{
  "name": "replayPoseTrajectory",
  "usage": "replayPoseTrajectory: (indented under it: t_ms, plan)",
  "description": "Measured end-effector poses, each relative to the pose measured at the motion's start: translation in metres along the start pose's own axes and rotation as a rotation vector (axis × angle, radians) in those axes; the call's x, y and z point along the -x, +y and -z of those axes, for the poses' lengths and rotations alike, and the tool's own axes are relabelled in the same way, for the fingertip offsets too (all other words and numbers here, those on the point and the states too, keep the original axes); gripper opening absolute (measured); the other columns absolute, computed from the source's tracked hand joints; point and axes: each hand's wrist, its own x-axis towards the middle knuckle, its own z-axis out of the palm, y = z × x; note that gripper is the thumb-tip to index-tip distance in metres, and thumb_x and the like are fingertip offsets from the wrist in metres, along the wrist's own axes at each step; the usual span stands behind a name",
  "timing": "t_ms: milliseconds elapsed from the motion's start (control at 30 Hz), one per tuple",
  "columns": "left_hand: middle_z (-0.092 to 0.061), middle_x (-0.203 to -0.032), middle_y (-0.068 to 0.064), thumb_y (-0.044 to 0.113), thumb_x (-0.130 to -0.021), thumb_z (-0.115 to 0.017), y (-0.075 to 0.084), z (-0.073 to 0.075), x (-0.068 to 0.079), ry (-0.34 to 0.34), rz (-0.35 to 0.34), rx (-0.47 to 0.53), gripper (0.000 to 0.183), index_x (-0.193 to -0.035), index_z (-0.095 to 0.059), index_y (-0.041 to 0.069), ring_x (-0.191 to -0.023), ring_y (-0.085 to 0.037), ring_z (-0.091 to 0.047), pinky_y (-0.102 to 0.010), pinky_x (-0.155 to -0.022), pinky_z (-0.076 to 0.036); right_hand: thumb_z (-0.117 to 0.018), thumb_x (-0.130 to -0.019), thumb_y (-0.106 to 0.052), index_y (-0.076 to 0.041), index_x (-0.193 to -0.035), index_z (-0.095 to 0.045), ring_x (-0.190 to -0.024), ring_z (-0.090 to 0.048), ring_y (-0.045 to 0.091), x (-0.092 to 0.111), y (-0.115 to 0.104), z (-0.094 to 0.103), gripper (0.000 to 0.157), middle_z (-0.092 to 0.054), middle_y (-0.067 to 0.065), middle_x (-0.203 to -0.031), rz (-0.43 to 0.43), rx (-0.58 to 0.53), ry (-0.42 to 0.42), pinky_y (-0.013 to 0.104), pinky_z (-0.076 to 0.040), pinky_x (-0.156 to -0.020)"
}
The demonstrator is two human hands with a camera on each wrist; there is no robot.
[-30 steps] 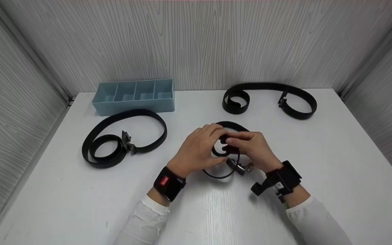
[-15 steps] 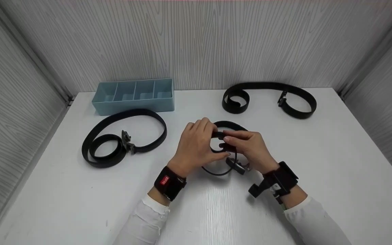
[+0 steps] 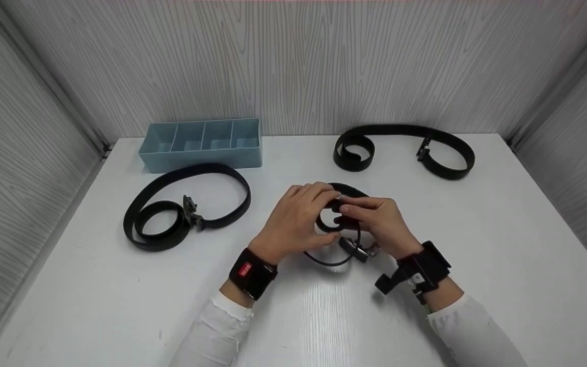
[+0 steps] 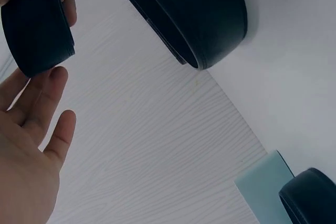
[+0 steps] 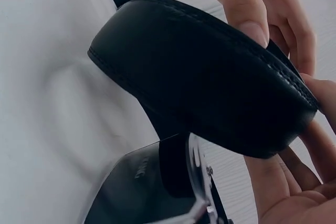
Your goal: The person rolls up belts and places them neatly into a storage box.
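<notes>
Midway across the white table [image 3: 319,326], the left hand [image 3: 298,219] curls round a coiled black leather belt [image 5: 194,77] the right hand [image 3: 382,221] pinches; toward the back left corner lie another looped black belt [image 3: 177,234] and a blue, rectangular, four-compartment tray [image 3: 204,160].

belt buckle [image 5: 152,192] cropped below, lettering [image 5: 142,167] seemingly unreadable

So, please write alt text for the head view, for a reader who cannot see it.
A person's left hand and right hand hold a partly coiled black belt at a white table, its buckle near the right hand. A second belt lies at left, before a four-compartment blue tray; a third belt lies at back right.
</notes>
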Motion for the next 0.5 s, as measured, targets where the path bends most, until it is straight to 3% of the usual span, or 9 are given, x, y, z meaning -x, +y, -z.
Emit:
replayPoseTrajectory:
  t_ms: [233, 500]
  plan:
    - [-0.065, -0.116, -0.002, 0.046, -0.078, -0.087, 0.0015, -0.0019, -0.0009, 0.051, 0.005, -0.017, 0.061, -0.123, -0.069, 0.011, -0.107, -0.018, -0.063, -0.038, -0.096, -0.049, -0.079, -0.093, -0.012, 0.0, -0.124, -0.074, -0.107, -0.074, 0.031, 0.0007, -0.0008, -0.0027, 0.033, -0.072, 0.018, -0.123, -0.002, -0.032, 0.002, 0.04, -0.058, -0.092]
    - [-0.061, -0.106, -0.003, 0.063, -0.073, -0.086, 0.0028, -0.0029, -0.0001, 0.103, 0.071, -0.127, 0.069, -0.111, -0.063, 0.01, -0.098, -0.021, -0.061, -0.038, -0.09, -0.049, -0.076, -0.096, -0.012, 0.007, -0.134, -0.064, -0.107, -0.074, 0.029, 0.0025, -0.0009, -0.0077, 0.045, -0.07, 0.018, -0.127, 0.04, 0.02, -0.001, 0.039, -0.058, -0.092]
